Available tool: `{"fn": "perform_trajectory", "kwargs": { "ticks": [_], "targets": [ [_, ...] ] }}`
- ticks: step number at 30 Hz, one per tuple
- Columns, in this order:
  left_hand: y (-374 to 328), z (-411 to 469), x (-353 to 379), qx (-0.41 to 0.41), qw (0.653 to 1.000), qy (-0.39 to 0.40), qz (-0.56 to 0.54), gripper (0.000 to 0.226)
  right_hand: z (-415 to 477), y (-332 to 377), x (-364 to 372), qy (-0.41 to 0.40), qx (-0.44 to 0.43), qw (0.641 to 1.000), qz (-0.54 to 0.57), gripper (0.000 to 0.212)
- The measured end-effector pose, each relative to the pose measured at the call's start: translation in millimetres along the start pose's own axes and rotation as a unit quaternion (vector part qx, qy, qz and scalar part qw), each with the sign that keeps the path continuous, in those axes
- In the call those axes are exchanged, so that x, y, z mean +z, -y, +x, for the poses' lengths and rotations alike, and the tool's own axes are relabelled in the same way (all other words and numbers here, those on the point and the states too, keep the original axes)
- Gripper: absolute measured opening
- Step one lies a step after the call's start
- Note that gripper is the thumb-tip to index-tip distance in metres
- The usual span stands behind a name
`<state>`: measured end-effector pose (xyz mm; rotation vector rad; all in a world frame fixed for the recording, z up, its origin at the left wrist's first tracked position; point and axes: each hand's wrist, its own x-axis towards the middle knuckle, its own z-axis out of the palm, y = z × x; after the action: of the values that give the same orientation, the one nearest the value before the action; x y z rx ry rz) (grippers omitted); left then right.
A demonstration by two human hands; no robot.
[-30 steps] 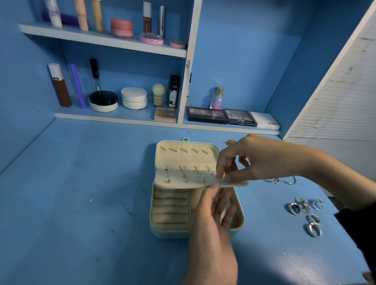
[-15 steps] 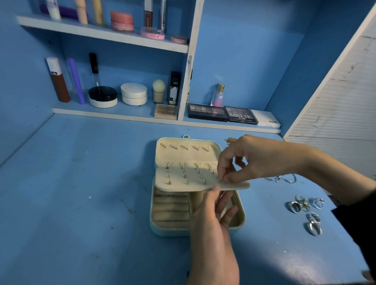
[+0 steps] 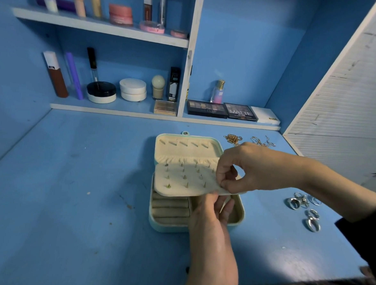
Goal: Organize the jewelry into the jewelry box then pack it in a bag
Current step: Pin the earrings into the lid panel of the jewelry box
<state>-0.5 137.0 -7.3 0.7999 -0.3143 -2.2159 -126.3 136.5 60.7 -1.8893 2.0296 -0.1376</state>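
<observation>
Head view: the box (image 3: 240, 212) lies open mid-bench. The right hand (image 3: 256, 168) pinches the flap (image 3: 181, 181) at its front-right corner, and the left hand (image 3: 212, 224) touches under that edge with near-straight fingers, gripping nothing. I'd hold the flap level and support it underneath before seating the rings (image 3: 304, 208) lying by the right edge.

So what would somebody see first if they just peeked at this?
Probably the open jewelry box in the middle of the blue table, with its cream earring flap pinched at the edge by the right hand while the left hand reaches up beneath it. Next, the shiny rings lying to the right of the box, and the makeup lined up on the shelves behind.
</observation>
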Motion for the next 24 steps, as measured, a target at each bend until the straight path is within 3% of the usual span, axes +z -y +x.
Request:
{"fn": "perform_trajectory", "kwargs": {
  "ticks": [8,17,24],
  "targets": [
    [-3,-2,-1,-0.02,1.0,0.005,0.02,0.02,1,6,5,-0.01,0.024,0.998,-0.053,0.005],
    [-8,-5,-5,-0.052,0.997,0.034,0.039,0.025,-8,-7,-14,-0.056,0.004,0.998,0.01,0.01],
    [-8,-4,-4,-0.063,0.997,0.038,0.009,0.028,-14,-17,-17,0.024,0.031,0.999,0.02,0.02]
  ]
}}
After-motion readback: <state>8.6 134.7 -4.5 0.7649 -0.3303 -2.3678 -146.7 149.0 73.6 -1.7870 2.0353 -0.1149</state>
